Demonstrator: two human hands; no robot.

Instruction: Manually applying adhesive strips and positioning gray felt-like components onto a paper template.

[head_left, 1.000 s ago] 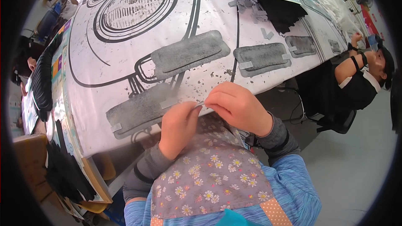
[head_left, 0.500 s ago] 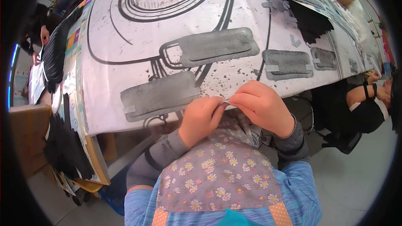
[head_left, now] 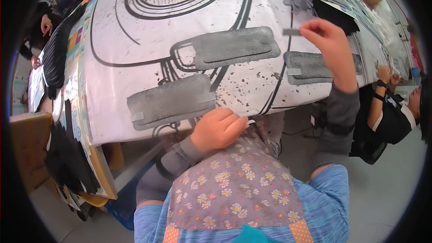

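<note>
My left hand (head_left: 219,128) is closed near the table's front edge, in front of the flowered apron. A small whitish piece (head_left: 251,122) sticks out at its fingertips. Over the right part of the table, my right hand (head_left: 330,47) pinches a short dark grey strip (head_left: 291,32). Below that hand lies a grey rectangular pad (head_left: 310,74), partly covered by my wrist. Another grey pad (head_left: 171,103), with a light tab at each end, rests beyond my left hand. Farther back is a third grey pad (head_left: 236,47).
A white cloth with black line drawings (head_left: 135,54) covers the table. Small grey strips (head_left: 299,3) are heaped at the back right beside black fabric (head_left: 335,15). Black ribbed material (head_left: 58,58) lies along the left. A co-worker (head_left: 391,108) sits at the right.
My hands were together at the table edge. The right hand has moved away to the back right and now has a grey strip at its fingertips; the left stays near the edge.
</note>
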